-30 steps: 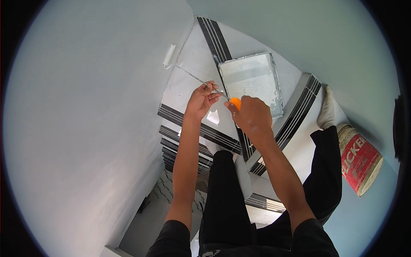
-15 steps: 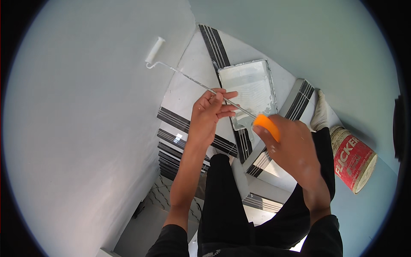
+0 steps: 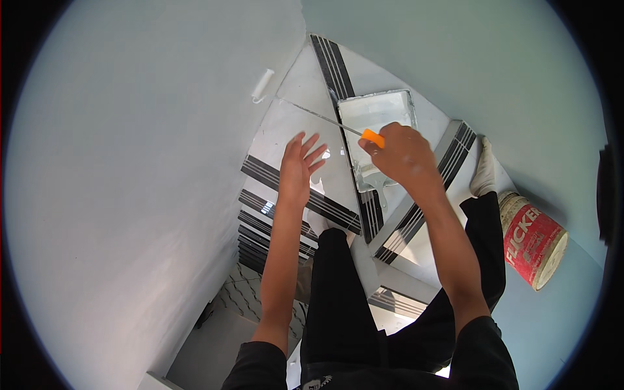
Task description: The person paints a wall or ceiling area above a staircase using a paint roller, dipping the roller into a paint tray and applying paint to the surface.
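Note:
My right hand is wrapped round the orange handle of a small paint roller. The roller's thin metal rod runs up and left, and its white sleeve lies at the left wall. My left hand is held up to the left of the handle, fingers spread, holding nothing. Beyond and partly under my right hand, a paint tray with white paint in it rests on the stair landing. Paint coats its rim and near lip.
A red and white paint bucket sits tilted at the right. Pale walls rise on the left and right. White steps with black striped edges descend at lower left. My feet stand on different steps.
My left hand has let go of the rod and moved slightly left. My right hand has carried the handle up and left, and the roller's sleeve has shifted right and slightly down.

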Available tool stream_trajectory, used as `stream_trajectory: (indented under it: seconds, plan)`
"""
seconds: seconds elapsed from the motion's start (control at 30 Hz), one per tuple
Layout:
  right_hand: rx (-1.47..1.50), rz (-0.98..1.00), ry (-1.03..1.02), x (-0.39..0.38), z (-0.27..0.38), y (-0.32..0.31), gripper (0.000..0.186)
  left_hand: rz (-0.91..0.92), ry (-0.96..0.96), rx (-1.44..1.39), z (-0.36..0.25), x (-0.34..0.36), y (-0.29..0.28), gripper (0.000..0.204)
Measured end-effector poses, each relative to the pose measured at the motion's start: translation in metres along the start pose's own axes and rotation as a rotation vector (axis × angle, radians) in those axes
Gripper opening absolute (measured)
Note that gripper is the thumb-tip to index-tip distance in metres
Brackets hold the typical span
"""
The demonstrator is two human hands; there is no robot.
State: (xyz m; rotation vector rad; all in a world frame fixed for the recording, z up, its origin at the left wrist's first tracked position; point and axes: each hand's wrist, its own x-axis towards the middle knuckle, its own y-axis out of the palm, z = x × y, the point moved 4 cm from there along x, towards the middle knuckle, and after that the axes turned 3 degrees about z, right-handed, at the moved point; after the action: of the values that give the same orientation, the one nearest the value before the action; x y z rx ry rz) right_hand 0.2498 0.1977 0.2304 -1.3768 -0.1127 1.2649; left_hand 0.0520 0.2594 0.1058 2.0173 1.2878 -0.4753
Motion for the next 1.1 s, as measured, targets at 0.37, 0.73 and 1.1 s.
stream_trajectory:
  seconds: [0.37, 0.73, 1.1]
  plan:
    - [-0.079, 0.069, 0.073, 0.069, -0.013, 0.06, 0.048, -0.286, -0.758, 0.444, 0.247, -0.209, -0.225, 0.047]
    - [0.33, -0.035, -0.015, -0.166, -0.032, -0.117, 0.038, -0.41, -0.52, 0.614, 0.325, -0.228, -0.308, 0.037]
    - [0.384, -0.07, 0.002, -0.255, -0.005, -0.126, 0.04, -0.228, -0.314, 0.441, 0.3, -0.21, -0.225, 0.043]
